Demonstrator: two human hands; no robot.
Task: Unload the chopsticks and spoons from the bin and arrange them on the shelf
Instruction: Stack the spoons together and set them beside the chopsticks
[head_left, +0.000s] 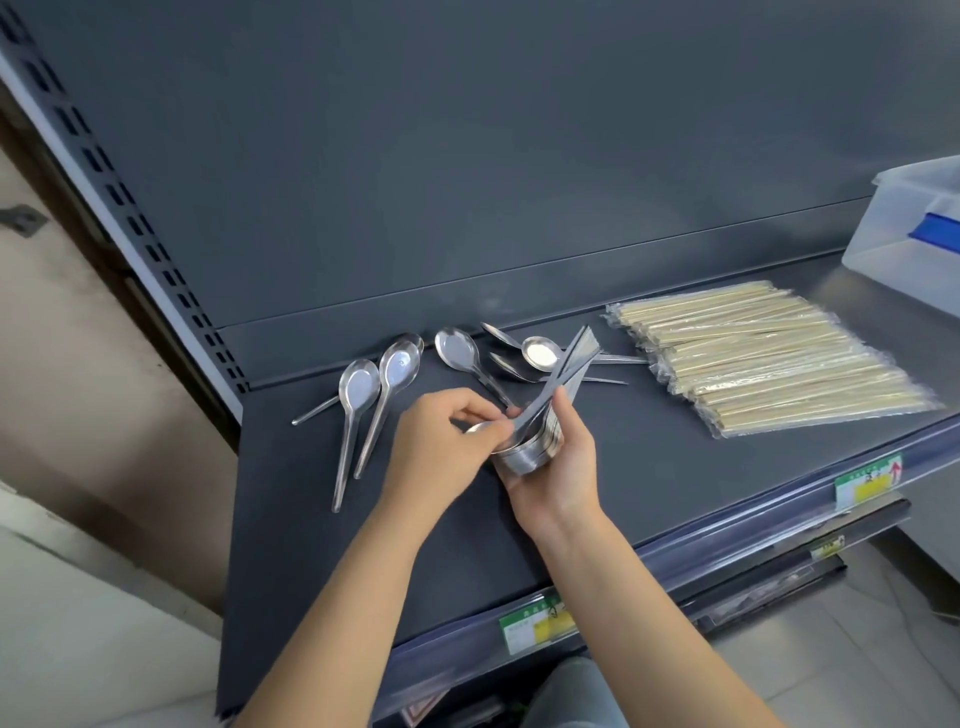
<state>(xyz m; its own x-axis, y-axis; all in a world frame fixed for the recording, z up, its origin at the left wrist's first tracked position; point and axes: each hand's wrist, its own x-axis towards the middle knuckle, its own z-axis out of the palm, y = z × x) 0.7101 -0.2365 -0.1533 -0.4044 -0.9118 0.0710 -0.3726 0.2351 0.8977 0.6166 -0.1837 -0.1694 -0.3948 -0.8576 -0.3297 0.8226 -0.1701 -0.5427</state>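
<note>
The dark shelf (649, 483) carries everything. A clear bin (883, 244) sits at 2 o'clock, with the wrapped chopsticks (769, 364) piled flat just in front of it. Loose spoons (397, 364) lie from 10 to 12 o'clock. At centre the right hand (563, 470) wraps round a nested spoon stack (530, 457), and the left hand (441, 441) pinches its top spoon. Nested bowls may stick, so a hard pull could spill the stack.

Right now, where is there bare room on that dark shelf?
Bare: dark grey shelf front, between the hand-held steel spoon stack and the label rail, and its front-left corner. Crowded: loose spoons overlapping beside the wrapped pale chopsticks.
</note>
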